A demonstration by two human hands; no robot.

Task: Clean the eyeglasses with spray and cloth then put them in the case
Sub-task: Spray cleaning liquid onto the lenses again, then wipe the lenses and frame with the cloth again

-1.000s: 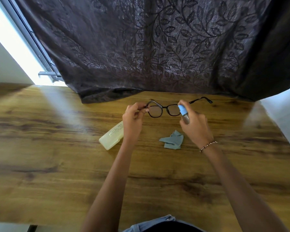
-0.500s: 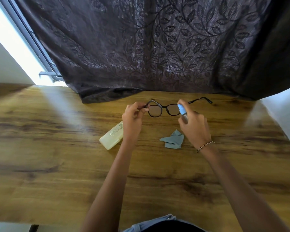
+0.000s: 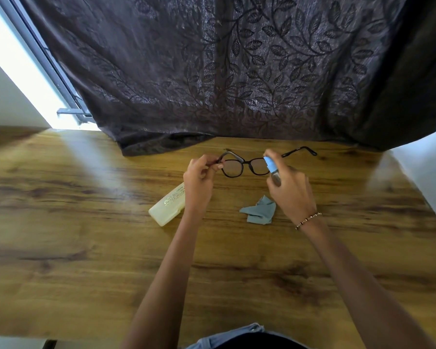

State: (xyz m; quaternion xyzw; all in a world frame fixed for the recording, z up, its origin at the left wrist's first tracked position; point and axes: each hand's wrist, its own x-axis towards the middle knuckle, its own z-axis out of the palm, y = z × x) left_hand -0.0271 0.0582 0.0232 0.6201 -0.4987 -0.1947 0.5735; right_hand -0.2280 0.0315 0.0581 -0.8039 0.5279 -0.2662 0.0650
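Black-framed eyeglasses (image 3: 244, 164) are held above the wooden table (image 3: 86, 235), temples unfolded. My left hand (image 3: 199, 182) pinches the frame at its left hinge. My right hand (image 3: 291, 192) grips a small spray bottle (image 3: 272, 170) with a light blue top, its nozzle close in front of the right lens and my forefinger on top. A crumpled grey-blue cloth (image 3: 258, 211) lies on the table under my right hand. A closed pale yellow glasses case (image 3: 168, 206) lies on the table, partly behind my left wrist.
A dark leaf-patterned curtain (image 3: 224, 71) hangs behind the table and drapes onto its far edge. A bright window frame (image 3: 48, 71) is at the far left. A white wall (image 3: 425, 172) borders the table on the right.
Both hands hold nearly the same pose. The spray bottle has shifted slightly, staying in front of the right lens.
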